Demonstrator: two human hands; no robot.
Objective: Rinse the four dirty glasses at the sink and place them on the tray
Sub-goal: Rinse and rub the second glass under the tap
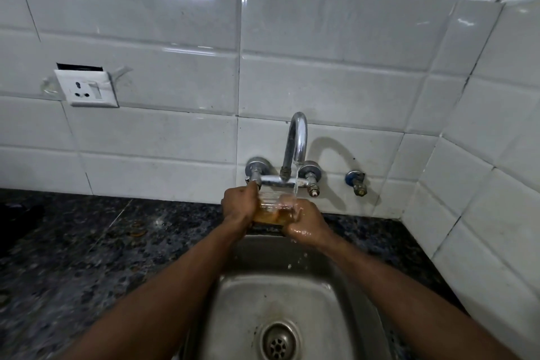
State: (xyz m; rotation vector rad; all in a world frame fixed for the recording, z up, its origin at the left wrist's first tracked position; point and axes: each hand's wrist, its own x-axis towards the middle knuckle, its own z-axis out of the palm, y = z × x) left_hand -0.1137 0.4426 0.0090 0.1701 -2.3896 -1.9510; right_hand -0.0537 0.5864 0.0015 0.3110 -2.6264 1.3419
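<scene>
A clear glass (270, 209) with brownish liquid in it lies on its side between both my hands, over the back of the steel sink (330, 301). My left hand (238, 204) grips its base end. My right hand (306, 221), wet, wraps around its mouth end. Water runs from the chrome tap (296, 143) onto the glass and my right fingers. No other glasses and no tray are in view.
Dark speckled stone counter (87, 257) lies left of the sink, with a narrower strip at the right. A white tiled wall stands close behind, with a power socket (86, 88) at the left and a small spare valve (356, 183) right of the tap. The drain (279, 342) sits near the bottom edge.
</scene>
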